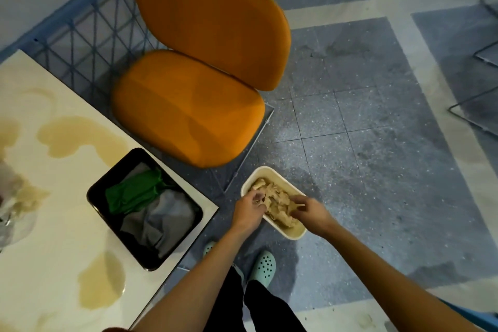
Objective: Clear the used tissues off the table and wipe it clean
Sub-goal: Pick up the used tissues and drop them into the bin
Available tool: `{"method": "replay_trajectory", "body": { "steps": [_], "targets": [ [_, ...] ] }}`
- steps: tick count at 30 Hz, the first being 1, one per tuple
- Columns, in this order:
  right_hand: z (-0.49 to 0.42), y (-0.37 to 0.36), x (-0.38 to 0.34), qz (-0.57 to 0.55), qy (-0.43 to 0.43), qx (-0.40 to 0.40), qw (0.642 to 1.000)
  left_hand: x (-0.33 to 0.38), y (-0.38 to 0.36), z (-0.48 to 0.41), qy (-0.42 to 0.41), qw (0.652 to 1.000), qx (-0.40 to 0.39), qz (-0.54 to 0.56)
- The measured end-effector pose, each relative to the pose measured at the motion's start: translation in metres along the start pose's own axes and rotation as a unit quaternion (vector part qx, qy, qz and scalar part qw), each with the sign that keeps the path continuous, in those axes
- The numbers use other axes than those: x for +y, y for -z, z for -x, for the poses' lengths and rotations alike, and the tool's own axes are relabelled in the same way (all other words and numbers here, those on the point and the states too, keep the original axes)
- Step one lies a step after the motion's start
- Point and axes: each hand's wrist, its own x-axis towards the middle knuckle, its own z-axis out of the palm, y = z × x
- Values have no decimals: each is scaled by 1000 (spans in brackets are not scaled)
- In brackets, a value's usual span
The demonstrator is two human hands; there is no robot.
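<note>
Left hand (249,209) and right hand (310,210) both pinch the soggy beige used tissues (277,201) down in the cream rectangular bin (294,235) on the floor (377,164); release low so nothing clings or spills.

Both bare forearms reach in from the near edge and converge toward the middle. The left hand (248,209) is knuckles-up, its fingers curled down and pinching the crumpled beige wet tissues (277,201). The right hand (310,210), just right of it, curls its fingers into the same wad, a shred at its fingertips. Its thumb seems tucked underneath, hidden.
</note>
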Motion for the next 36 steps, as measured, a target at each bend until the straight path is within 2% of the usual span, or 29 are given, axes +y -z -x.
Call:
{"method": "replay_trajectory", "body": {
  "steps": [6,9,14,23,30,36],
  "targets": [
    [29,2,-41,69,115,46,990,16,20,40,-95,993,47,56],
    [47,2,-67,60,164,62,983,25,39,65,-144,982,74,96],
    [82,-3,-117,54,251,51,965,29,82,109,-198,961,164,101],
    [128,-48,-219,52,374,-36,925,-11,171,183,-180,927,305,126],
    [152,-120,-289,87,444,-79,888,-66,240,237,-124,900,385,164],
    [176,-195,-356,111,486,-115,859,-113,300,272,-111,871,445,179]
  ]
}}
